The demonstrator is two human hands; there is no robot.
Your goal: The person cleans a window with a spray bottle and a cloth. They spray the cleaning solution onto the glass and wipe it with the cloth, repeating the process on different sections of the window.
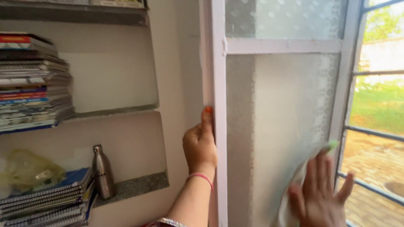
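Observation:
My left hand (199,145) grips the left edge of a pale pink window shutter frame (219,75), thumb up along the frame, with a pink band on the wrist. My right hand (322,189) presses flat, fingers spread, on a light cloth (294,185) against the frosted glass pane (286,113) at the lower right. The cloth has a green tip showing above my fingers. The shutter stands swung inward.
Wall niches at left hold a stack of notebooks (31,84) above and, below, more notebooks (46,201), a yellowish plastic bag (27,170) and a steel bottle (102,172). Metal window bars (374,132) at right front a garden outside.

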